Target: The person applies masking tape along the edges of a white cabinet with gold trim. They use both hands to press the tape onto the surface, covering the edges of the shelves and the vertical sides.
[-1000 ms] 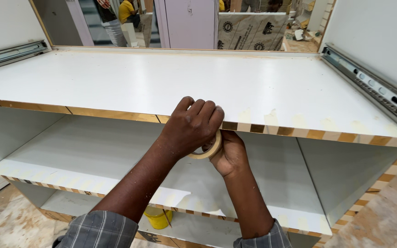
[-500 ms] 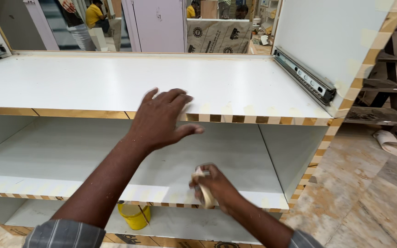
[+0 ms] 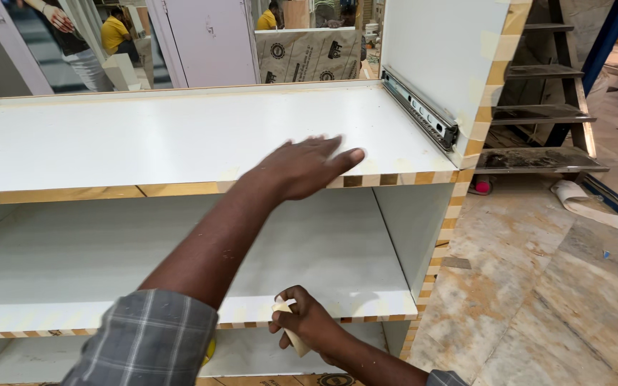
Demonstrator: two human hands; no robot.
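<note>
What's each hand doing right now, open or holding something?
Left hand: open, flat on the white shelf top.
Right hand: closed on a roll of masking tape.

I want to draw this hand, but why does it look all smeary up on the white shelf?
In the head view the left hand is blurred, its fingertips streaked across the white shelf top. The right hand, holding a roll of tape, looks sharper. The metal drawer slide is crisp. Light is soft, with only faint shadows.
</note>
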